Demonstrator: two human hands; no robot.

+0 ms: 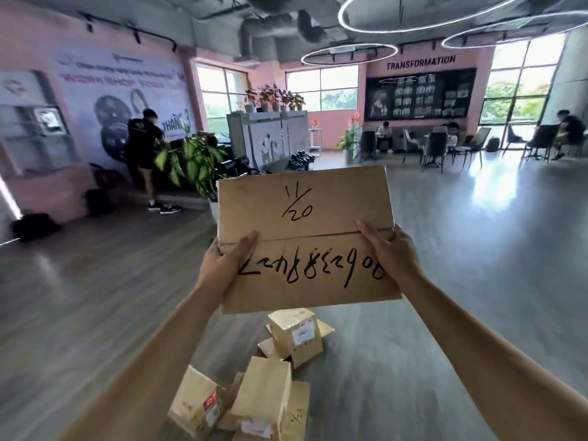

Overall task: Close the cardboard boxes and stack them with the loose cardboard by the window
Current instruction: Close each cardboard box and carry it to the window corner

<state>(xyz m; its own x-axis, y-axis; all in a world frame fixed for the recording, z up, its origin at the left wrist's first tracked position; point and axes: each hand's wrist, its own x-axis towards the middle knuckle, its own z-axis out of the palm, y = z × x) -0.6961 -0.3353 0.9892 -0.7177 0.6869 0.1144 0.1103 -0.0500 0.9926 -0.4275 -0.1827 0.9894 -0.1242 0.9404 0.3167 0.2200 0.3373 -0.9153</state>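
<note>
Both hands — left hand (222, 265), right hand (389, 253) — clamp a closed cardboard box (305, 237) (marker-scrawled) mid-frame. Smaller boxes (264, 399) lie on the floor (445, 313) at bottom centre.

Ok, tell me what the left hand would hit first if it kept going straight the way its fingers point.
The left hand grips the held cardboard box, fingers pointing up and away. Straight on, it would slide along the box's top, then probably meet the leafy potted plant behind; depth is unclear.
</note>
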